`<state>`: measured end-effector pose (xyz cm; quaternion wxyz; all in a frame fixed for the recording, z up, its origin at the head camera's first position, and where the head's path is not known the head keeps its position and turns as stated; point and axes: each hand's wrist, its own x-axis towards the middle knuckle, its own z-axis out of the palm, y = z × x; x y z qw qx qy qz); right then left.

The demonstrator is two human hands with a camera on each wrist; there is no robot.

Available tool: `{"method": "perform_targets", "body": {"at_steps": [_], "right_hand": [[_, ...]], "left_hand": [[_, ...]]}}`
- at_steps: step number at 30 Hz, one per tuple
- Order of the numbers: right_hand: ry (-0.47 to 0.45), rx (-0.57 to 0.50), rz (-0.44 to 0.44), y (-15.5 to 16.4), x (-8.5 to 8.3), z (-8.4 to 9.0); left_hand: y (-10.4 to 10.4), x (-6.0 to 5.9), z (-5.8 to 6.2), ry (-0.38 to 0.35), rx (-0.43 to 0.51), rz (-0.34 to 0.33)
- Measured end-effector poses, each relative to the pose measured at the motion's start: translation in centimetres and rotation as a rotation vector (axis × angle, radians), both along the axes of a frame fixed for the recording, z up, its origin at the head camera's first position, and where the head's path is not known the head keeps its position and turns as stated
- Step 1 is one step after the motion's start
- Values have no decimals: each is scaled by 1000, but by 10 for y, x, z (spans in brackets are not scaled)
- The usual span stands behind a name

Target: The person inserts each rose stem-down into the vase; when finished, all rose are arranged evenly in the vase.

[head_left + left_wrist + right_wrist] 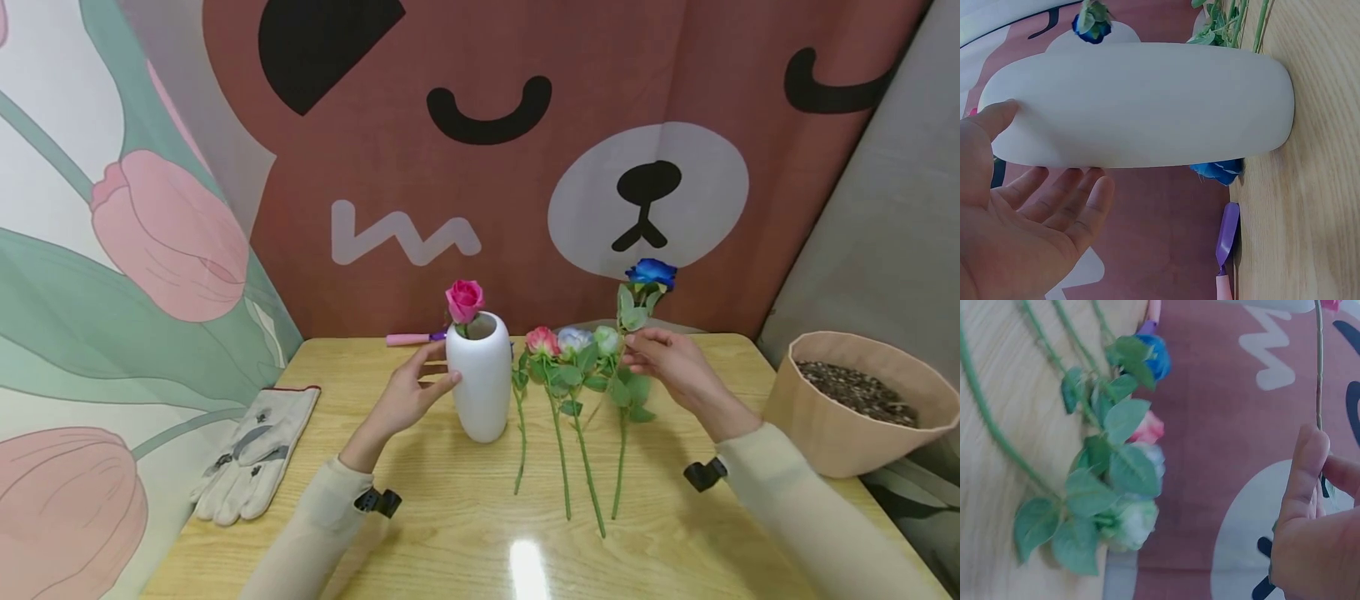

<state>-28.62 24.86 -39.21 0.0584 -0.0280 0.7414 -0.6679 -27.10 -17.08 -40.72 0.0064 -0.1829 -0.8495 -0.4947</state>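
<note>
A white vase (481, 387) stands upright on the table with a pink rose (465, 301) in its mouth. My left hand (415, 387) holds the vase at its upper left side; in the left wrist view the thumb (999, 119) lies against the wall and the fingertips reach its far edge. Right of the vase, my right hand (670, 360) pinches the stem of a blue rose (651, 274), raised above the table. Its stem (1319, 369) shows in the right wrist view. Below that hand lie a red-pink rose (542, 341), a pale blue rose (574, 340) and a pale green rose (607, 340).
Another blue rose (1155, 357) lies behind the vase. A pink-handled purple trowel (411, 339) rests at the table's back edge. White work gloves (258, 457) lie at the left. A tan pot (817, 417) of dark soil stands at the right, before a printed curtain (510, 183).
</note>
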Motion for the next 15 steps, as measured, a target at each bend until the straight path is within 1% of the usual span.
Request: {"method": "perform_targets", "body": {"at_steps": [6, 15], "right_hand": [[40, -82, -29, -13, 1, 11], [91, -244, -83, -27, 2, 28]], "left_hand": [[0, 0, -1, 12, -8, -2], [0, 0, 0, 22, -10, -6]]}}
